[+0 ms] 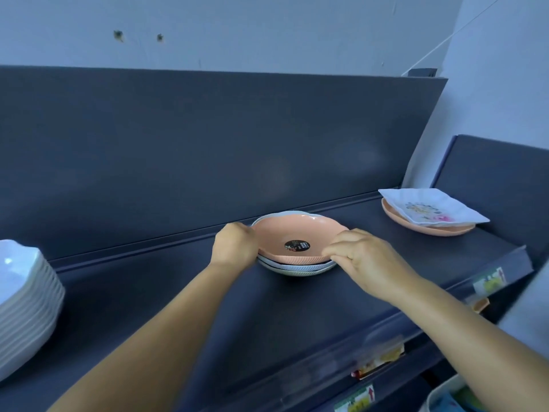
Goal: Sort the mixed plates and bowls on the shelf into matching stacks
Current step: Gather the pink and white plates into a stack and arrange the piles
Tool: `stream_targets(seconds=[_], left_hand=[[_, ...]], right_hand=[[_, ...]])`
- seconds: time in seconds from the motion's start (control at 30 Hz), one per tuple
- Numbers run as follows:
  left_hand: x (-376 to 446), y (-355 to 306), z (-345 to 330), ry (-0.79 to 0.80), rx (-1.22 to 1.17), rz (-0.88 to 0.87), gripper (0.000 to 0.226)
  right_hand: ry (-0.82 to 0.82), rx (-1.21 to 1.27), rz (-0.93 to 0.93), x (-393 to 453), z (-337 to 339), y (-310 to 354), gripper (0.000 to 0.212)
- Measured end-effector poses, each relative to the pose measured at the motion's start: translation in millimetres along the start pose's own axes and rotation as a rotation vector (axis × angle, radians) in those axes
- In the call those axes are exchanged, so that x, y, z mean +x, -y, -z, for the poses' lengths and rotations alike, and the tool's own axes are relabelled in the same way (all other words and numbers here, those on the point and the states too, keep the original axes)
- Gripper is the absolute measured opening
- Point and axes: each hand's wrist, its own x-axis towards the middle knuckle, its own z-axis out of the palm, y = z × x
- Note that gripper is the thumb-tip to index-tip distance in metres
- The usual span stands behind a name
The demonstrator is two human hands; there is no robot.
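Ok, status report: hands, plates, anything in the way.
Left hand and right hand both gripping the pink plate atop the middle stack. Square floral plate sits mismatched on another pink plate. Nothing blocking.

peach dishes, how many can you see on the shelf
2. One peach dish tops the middle stack, gripped by the left hand and right hand. The other peach dish lies at the right under the square floral plate. More may be hidden in the stacks.

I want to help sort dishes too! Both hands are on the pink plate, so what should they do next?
Probably lift the pink plate off the white plates beneath it. The left hand and right hand already pinch its rim, and another pink plate sits to the right, under the square flowered plate.
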Motion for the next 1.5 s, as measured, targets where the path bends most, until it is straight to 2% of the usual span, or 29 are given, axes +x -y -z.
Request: stream_targets(seconds=[0.17, 0.3, 0.53, 0.73, 0.87, 0.97, 1.07, 1.23, 1.33, 1.4, 1.5], left_hand=[[1.0, -22.0, -27.0, -0.010, 0.188, -0.101, 0.032], [9.0, -37.0, -49.2, 0.013, 0.326, -0.187, 0.030], [23.7, -47.6, -76.9, 0.036, 0.502, -0.217, 0.035], [19.4, -73.6, -84.8, -0.021, 0.639, -0.180, 0.028], [8.9, -108.3, -111.7, -0.040, 0.678, -0.362, 0.027], [1.0, -136.9, -143.8, 0.058, 0.702, -0.516, 0.036], [-6.7, -163.2, -175.5, 0.114, 0.628, -0.603, 0.026], [-1.8, -193.4, -216.4, 0.219, 0.628, -0.588, 0.031], [3.8, -204.6, -233.8, 0.253, 0.624, -0.518, 0.023], [6.0, -210.4, -241.8, 0.249, 0.605, -0.470, 0.016], [10.8, -216.0, -250.5, 0.218, 0.558, -0.406, 0.018]], right_hand=[[0.130, -0.013, -0.071, -0.7, 8.2, -28.2, 0.029], [0.238, -0.026, -0.104, -2.5, 20.1, -47.0, 0.036], [0.400, -0.054, -0.071, -4.9, 13.8, -81.0, 0.027], [0.314, 0.077, -0.128, -4.9, 21.8, -99.9, 0.035], [0.161, 0.114, -0.198, -2.1, 32.6, -125.8, 0.036], [0.126, 0.056, -0.290, -4.4, 44.6, -150.7, 0.038], [0.122, -0.037, -0.367, -10.4, 56.2, -177.4, 0.038], [0.110, -0.112, -0.589, -20.6, 70.5, -221.0, 0.048], [0.134, -0.167, -0.726, -25.5, 74.7, -243.7, 0.048], [0.138, -0.167, -0.811, -27.5, 75.0, -256.7, 0.044], [0.132, -0.059, -0.913, -30.5, 74.3, -269.0, 0.033]])
